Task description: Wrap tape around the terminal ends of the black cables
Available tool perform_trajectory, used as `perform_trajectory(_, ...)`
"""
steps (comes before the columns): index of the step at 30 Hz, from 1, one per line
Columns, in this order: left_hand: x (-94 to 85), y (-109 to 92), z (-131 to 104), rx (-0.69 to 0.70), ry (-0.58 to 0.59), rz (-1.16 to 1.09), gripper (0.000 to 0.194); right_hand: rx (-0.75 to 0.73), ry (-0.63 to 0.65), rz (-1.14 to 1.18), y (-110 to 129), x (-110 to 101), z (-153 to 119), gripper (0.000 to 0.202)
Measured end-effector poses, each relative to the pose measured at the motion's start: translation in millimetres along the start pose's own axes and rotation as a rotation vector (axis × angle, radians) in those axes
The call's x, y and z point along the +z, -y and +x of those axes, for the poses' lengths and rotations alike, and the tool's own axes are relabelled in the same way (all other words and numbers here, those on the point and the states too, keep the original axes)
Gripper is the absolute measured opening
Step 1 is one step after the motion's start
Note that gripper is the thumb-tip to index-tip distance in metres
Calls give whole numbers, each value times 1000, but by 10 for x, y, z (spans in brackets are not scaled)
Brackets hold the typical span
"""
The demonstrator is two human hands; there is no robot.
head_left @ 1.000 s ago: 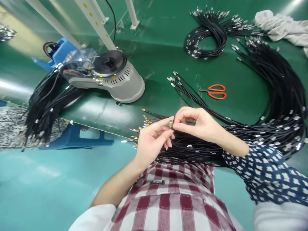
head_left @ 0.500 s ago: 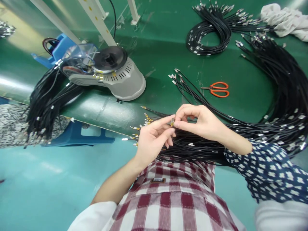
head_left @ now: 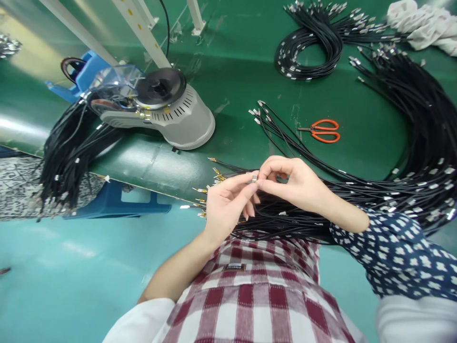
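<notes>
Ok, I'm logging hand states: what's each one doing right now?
Left hand: closed, pinching a small metal piece.
Right hand: closed in a pinch at that same piece; exactly what it grips is hidden.

Green workbench (head_left: 239, 71), pale turquoise floor (head_left: 89, 276)

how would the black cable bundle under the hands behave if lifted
The black cable bundle would probably flex and sag, since it bends in a wide curve. It may be fairly heavy, given its many strands. Its splayed ends could snag.
</notes>
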State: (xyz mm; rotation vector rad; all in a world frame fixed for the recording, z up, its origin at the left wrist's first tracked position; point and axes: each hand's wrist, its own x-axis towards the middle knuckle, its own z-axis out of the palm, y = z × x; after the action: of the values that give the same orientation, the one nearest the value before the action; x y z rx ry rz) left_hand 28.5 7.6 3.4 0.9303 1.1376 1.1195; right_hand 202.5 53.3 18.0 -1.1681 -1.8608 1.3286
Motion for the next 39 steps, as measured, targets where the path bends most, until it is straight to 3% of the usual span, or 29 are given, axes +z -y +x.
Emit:
perform_trajectory(8, -63, 39, 60, -11, 61, -40, 27, -13, -25, -7, -10, -8, -33, 16)
perform_trajectory(20, -44, -8, 94, -217, 91, -162, 28, -5, 10, 117, -44, -28, 43, 14)
perform_trajectory(35, -22, 77, 74, -186, 119, -250, 22, -37, -58, 48, 2, -49, 24, 13)
perform_trajectory(39, -27, 122, 68, -154, 110, -245, 21, -23, -17, 234, -50, 12, 39, 14)
